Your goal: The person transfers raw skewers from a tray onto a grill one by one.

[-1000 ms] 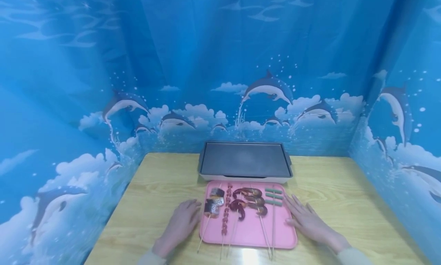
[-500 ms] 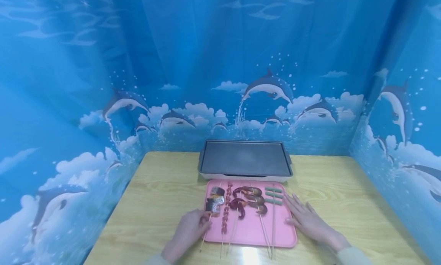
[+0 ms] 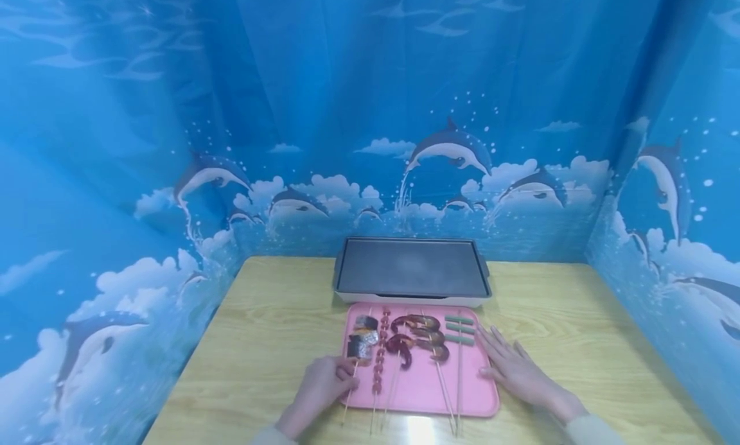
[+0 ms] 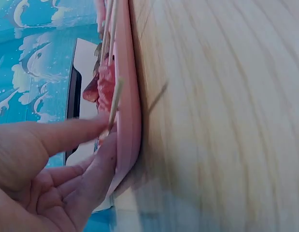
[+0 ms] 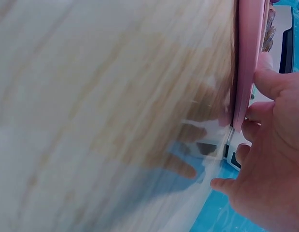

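Observation:
My left hand (image 3: 322, 382) is at the near left corner of a pink tray (image 3: 419, 387). Its thumb and finger pinch the wooden stick of a skewer of silver-skinned fish pieces (image 3: 361, 349). In the left wrist view the free end of that stick (image 4: 116, 99) pokes out past the fingertips. The fish pieces still lie on the tray. My right hand (image 3: 520, 373), fingers extended, rests against the tray's right edge; in the right wrist view the thumb (image 5: 269, 79) touches the pink rim.
Also on the tray are a skewer of small red pieces (image 3: 378, 361), dark reddish curled pieces (image 3: 399, 347), brown shrimp-like pieces (image 3: 430, 337) and green sticks (image 3: 459, 329) on a skewer. A dark flat griddle (image 3: 413, 268) stands directly behind. Dolphin-print curtains surround the wooden table (image 3: 277, 304).
My left hand has moved right from beside the tray onto the fish skewer and taken its stick. The stick's near end has shifted slightly right. My right hand stays put.

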### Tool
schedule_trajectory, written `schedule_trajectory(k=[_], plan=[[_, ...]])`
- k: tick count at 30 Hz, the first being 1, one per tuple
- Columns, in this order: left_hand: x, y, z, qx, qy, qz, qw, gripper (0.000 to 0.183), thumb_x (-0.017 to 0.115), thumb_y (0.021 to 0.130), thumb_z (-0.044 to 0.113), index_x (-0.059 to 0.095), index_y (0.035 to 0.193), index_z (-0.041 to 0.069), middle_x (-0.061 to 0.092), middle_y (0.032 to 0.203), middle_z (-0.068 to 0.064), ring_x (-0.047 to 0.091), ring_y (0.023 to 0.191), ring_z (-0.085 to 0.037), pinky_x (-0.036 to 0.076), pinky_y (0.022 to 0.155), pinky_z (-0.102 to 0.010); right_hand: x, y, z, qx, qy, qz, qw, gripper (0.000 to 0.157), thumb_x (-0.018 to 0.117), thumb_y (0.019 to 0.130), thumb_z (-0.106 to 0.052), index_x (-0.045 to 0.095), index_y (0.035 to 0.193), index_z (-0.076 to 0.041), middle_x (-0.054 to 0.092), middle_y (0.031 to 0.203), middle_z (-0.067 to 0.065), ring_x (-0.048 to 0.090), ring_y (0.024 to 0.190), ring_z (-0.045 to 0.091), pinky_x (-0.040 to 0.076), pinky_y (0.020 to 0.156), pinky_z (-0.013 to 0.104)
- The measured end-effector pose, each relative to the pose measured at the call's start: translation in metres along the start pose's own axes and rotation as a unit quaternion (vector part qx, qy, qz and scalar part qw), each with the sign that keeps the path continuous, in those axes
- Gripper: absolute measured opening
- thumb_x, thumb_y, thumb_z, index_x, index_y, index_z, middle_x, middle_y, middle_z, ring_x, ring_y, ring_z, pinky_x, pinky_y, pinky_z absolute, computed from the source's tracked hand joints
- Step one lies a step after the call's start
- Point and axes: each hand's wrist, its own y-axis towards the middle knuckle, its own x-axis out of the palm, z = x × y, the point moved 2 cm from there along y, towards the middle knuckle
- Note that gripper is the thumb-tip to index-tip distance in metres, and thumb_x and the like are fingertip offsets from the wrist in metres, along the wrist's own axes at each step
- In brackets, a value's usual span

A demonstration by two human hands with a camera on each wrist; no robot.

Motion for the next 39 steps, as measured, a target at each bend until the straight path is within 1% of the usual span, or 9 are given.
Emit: schedule_trajectory(k=[4,7,11,14,19,25,31,34,39], plan=[[0.001,0.0,0.0,-0.014,-0.023,-0.01,0.9996,0.013,0.077,0.082,0.002,0.073,0.095,-0.001,0.076,0.09,-0.011,0.064,0.057,-0.01,0.054,0.048,-0.022,0.002,-0.001,0.002,-0.02,0.004,0.02,1.0,0.066,0.06,0.101,-0.034,0.038,0.154,-0.001,0.031,0.161,0.022,0.02,0.15,0.044,0.011,0.11,0.08],[0.0,-0.002,-0.001,-0.029,-0.062,-0.02,0.9974,0.012,0.075,0.084,0.001,0.072,0.096,-0.002,0.075,0.094,-0.013,0.066,0.061,-0.011,0.057,0.051,-0.022,0.003,-0.001,0.003,-0.022,0.007,0.024,0.999,0.066,0.06,0.101,-0.034,0.038,0.154,-0.002,0.031,0.161,0.021,0.021,0.148,0.048,0.012,0.11,0.08],[-0.001,-0.006,-0.004,-0.044,-0.133,-0.039,0.9894,0.017,0.075,0.086,0.001,0.07,0.101,-0.005,0.074,0.083,-0.008,0.071,0.069,-0.016,0.061,0.059,-0.025,0.002,0.0,0.001,-0.003,0.006,0.005,1.0,0.068,0.06,0.101,-0.037,0.037,0.154,-0.001,0.029,0.162,0.021,0.022,0.147,0.05,0.009,0.113,0.078],[-0.004,-0.012,-0.005,-0.056,-0.173,-0.046,0.9823,0.021,0.074,0.086,0.002,0.069,0.105,-0.007,0.074,0.085,-0.009,0.072,0.074,-0.018,0.062,0.065,-0.028,0.001,0.0,0.001,-0.003,-0.001,0.001,1.0,0.068,0.059,0.101,-0.037,0.037,0.154,0.0,0.029,0.162,0.022,0.021,0.148,0.047,0.01,0.113,0.078],[-0.011,-0.023,-0.003,-0.059,-0.186,-0.037,0.98,0.027,0.076,0.086,0.006,0.068,0.108,-0.007,0.075,0.089,-0.009,0.073,0.078,-0.02,0.063,0.067,-0.028,0.0,0.0,0.0,-0.007,0.0,0.004,1.0,0.068,0.059,0.101,-0.036,0.037,0.154,-0.001,0.029,0.162,0.021,0.017,0.152,0.039,0.011,0.113,0.078],[-0.028,-0.032,0.011,-0.027,-0.193,-0.028,0.9804,0.03,0.071,0.089,0.001,0.064,0.114,-0.013,0.073,0.093,-0.015,0.073,0.078,-0.025,0.062,0.066,-0.027,0.001,-0.001,0.002,-0.003,0.002,0.0,1.0,0.069,0.059,0.101,-0.037,0.035,0.155,-0.001,0.028,0.162,0.022,0.016,0.153,0.039,0.01,0.113,0.077],[-0.048,-0.016,0.032,-0.004,-0.172,-0.013,0.9851,0.032,0.071,0.091,0.003,0.064,0.118,-0.011,0.073,0.097,-0.019,0.074,0.08,-0.028,0.062,0.066,-0.026,0.0,-0.004,0.002,-0.014,0.001,0.019,1.0,0.067,0.06,0.101,-0.035,0.038,0.154,0.0,0.03,0.161,0.022,0.021,0.149,0.045,0.012,0.112,0.079],[-0.054,0.0,0.039,0.0,-0.171,-0.003,0.9852,0.036,0.071,0.092,0.005,0.062,0.124,-0.01,0.073,0.099,-0.017,0.074,0.083,-0.029,0.063,0.069,-0.028,0.001,-0.004,0.002,-0.025,-0.003,0.03,0.999,0.066,0.061,0.1,-0.034,0.039,0.153,-0.001,0.032,0.16,0.023,0.022,0.148,0.046,0.014,0.11,0.08],[-0.059,0.029,0.046,0.001,-0.167,0.023,0.9856,0.027,0.068,0.094,0.005,0.065,0.118,-0.008,0.074,0.097,-0.012,0.073,0.086,-0.027,0.063,0.073,-0.03,0.001,-0.002,0.001,-0.02,-0.014,0.02,1.0,0.066,0.06,0.101,-0.036,0.039,0.153,-0.001,0.031,0.16,0.022,0.025,0.147,0.047,0.013,0.111,0.079]])
